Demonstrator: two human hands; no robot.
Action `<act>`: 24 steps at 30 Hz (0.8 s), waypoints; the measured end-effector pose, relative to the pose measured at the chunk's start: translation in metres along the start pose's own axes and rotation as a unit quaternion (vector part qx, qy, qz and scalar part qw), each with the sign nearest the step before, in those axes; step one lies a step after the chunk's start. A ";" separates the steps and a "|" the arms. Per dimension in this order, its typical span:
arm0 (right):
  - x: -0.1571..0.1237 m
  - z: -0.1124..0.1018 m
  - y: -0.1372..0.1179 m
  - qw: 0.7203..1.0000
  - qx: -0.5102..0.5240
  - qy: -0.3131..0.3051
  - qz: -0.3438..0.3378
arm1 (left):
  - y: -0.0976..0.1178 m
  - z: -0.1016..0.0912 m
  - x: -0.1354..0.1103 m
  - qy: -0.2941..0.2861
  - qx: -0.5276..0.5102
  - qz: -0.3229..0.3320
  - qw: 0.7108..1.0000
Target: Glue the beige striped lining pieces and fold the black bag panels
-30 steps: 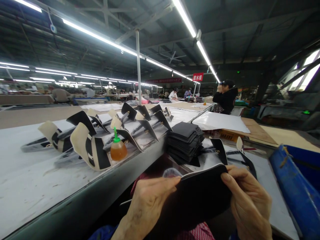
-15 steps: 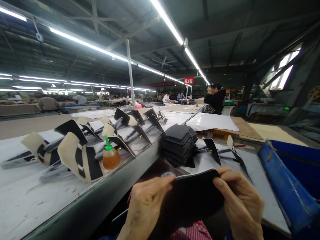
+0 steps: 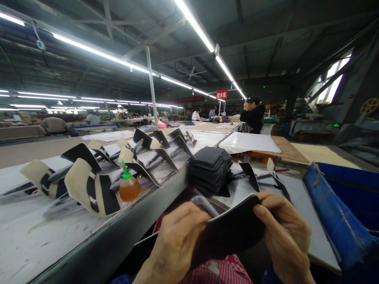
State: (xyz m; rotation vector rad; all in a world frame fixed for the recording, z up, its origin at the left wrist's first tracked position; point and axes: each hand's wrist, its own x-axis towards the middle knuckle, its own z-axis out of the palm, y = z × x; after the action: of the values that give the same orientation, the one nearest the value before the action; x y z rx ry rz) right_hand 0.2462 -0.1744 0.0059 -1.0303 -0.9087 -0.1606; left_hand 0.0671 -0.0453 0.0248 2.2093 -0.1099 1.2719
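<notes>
Between my two hands is a black, leather-like bag flap [image 3: 233,228] with a pale edge along its top. My left hand [image 3: 176,238] grips its left part, with fingers curled over the edge. At the upper right corner, the thumb and fingers of my right hand [image 3: 284,230] pinch the flap. Just behind it shows a greyish, plastic-wrapped strap [image 3: 205,205]. Whatever lies under the flap is mostly hidden. Beyond my hands stands a stack of black pieces [image 3: 210,167] at the bench edge.
A squeeze bottle [image 3: 130,189] of amber liquid with a green nozzle stands on the left bench [image 3: 38,236]. Several black-and-cream bag pieces [image 3: 89,187] lie around it. At right is a blue bin [image 3: 334,213]. A person in black [image 3: 253,116] stands farther back.
My left hand has lowered slightly and turned, tilting the flap so its left side sits lower. More of the wrapped strap shows behind it. The right hand keeps its pinch.
</notes>
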 end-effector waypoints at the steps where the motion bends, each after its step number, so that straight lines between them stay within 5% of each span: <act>1: 0.001 0.001 0.000 1.000 -0.001 0.001 0.001 | -0.002 0.001 0.000 0.003 -0.003 -0.003 1.000; 11: -0.007 0.007 -0.006 0.997 -0.074 0.017 -0.023 | -0.013 0.030 0.004 0.078 0.062 0.110 0.989; 24: -0.010 0.011 -0.014 0.974 -0.189 -0.002 -0.126 | -0.009 0.025 0.000 0.083 0.018 0.058 0.995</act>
State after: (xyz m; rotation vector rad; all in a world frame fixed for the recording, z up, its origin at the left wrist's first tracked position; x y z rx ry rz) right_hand 0.2265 -0.1758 0.0103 -1.2611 -1.0354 -0.5621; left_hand 0.0894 -0.0507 0.0116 2.1431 -0.1542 1.5265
